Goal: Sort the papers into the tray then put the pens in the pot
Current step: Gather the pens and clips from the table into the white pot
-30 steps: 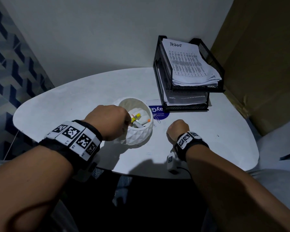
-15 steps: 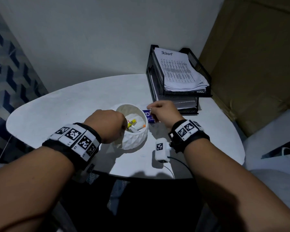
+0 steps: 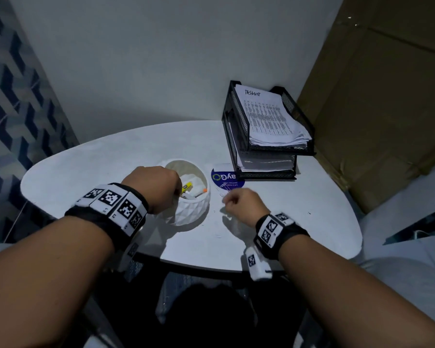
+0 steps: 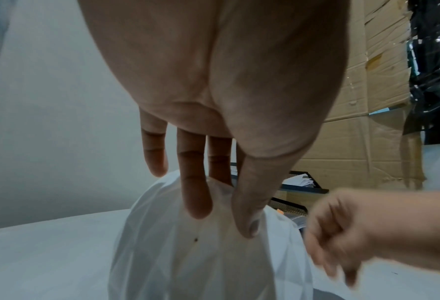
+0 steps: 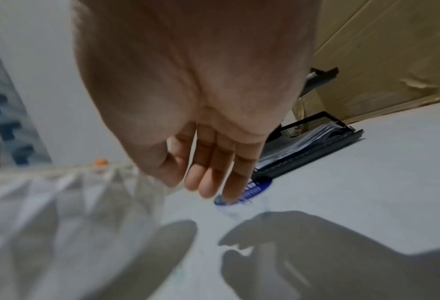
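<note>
**White pot held at the rim, papers stacked in the tray**

White and faceted, the pot (image 3: 190, 197) sits mid-frame in the head view with pens (image 3: 192, 190) inside; the left hand (image 3: 152, 188) grips its rim. The right hand (image 3: 242, 205), fingers curled, hovers right of it. Papers (image 3: 269, 119) fill the black tray (image 3: 239, 136), upper right.

Left wrist view: fingers (image 4: 195, 194) and thumb pinch the pot's wall.

Right wrist view: blurred, fingers loosely bent; whether they hold anything cannot be told.

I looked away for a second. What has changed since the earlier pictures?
The right hand reached out to the blue card by the tray, then drew back toward the person. The left hand stayed holding the pot; pens, papers, card unmoved.
</note>
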A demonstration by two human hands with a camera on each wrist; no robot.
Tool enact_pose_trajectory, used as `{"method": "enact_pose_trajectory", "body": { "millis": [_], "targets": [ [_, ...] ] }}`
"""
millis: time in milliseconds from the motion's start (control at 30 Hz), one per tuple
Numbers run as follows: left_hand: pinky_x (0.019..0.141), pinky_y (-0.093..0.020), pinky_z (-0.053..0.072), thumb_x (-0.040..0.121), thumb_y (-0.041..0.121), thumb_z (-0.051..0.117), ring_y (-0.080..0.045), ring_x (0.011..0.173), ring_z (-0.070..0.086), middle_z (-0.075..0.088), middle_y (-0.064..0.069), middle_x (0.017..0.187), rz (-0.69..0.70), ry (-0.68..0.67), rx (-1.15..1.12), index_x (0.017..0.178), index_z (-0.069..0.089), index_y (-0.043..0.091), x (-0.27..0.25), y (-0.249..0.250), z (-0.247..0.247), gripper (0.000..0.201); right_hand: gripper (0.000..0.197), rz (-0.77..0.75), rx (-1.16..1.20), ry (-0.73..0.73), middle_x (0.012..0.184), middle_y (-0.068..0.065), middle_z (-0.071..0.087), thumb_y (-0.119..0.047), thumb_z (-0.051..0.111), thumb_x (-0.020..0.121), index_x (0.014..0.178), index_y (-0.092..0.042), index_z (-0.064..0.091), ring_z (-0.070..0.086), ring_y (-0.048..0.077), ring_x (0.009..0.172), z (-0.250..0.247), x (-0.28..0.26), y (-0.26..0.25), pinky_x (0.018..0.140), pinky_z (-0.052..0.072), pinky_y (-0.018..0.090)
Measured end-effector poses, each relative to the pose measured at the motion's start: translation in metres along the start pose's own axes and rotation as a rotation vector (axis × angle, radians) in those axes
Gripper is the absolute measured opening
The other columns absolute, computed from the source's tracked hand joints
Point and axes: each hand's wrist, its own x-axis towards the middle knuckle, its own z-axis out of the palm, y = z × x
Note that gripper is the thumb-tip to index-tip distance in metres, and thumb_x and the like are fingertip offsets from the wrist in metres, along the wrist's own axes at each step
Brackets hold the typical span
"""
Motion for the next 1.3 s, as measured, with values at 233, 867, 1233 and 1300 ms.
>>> {"method": "enact_pose_trajectory", "body": {
  "millis": [233, 867, 1233, 1300],
  "targets": [
    [0.068, -0.030, 0.050, 0.080, 0.025, 0.063, -0.025, 0.088, 0.067, 0.072, 0.005, 0.093, -0.032, -0.024, -0.020, 0.105, 0.075, 0.036, -0.002, -0.004, -0.001, 0.030, 0.024, -0.101, -0.302, -0.319, 0.091, -0.008, 0.066, -0.012, 0.080, 0.079, 0.097, -0.023, 0.070, 0.059, 0.010, 0.081, 0.037, -0.012, 0.028, 0.075, 0.048, 0.024],
    [0.077, -0.032, 0.054, 0.081, 0.021, 0.069, -0.024, 0.097, 0.067, 0.074, 0.006, 0.103, -0.058, -0.019, -0.048, 0.113, 0.075, 0.038, 0.000, -0.010, -0.002, 0.036, 0.010, 0.091, -0.186, -0.261, 0.078, 0.005, 0.077, -0.008, 0.064, 0.072, 0.076, -0.006, 0.073, 0.074, 0.020, 0.076, 0.048, 0.011, 0.018, 0.063, 0.063, 0.034],
    [0.081, -0.033, 0.055, 0.083, 0.023, 0.070, -0.025, 0.100, 0.067, 0.074, 0.005, 0.108, -0.067, -0.002, -0.067, 0.116, 0.074, 0.038, 0.001, -0.014, -0.003, 0.037, 0.008, 0.360, 0.485, -0.107, 0.065, 0.013, 0.060, -0.012, 0.056, 0.081, 0.074, -0.014, 0.060, 0.053, 0.025, 0.050, 0.056, 0.022, 0.006, 0.051, 0.042, 0.030],
    [0.081, -0.033, 0.055, 0.084, 0.023, 0.069, -0.025, 0.100, 0.067, 0.074, 0.005, 0.107, -0.072, -0.001, -0.073, 0.116, 0.074, 0.038, 0.000, -0.015, -0.002, 0.035, 0.004, 0.280, 0.229, -0.115, 0.076, 0.003, 0.068, -0.019, 0.070, 0.076, 0.078, -0.018, 0.067, 0.065, 0.023, 0.067, 0.059, 0.021, 0.003, 0.059, 0.048, 0.026]
  ]
}}
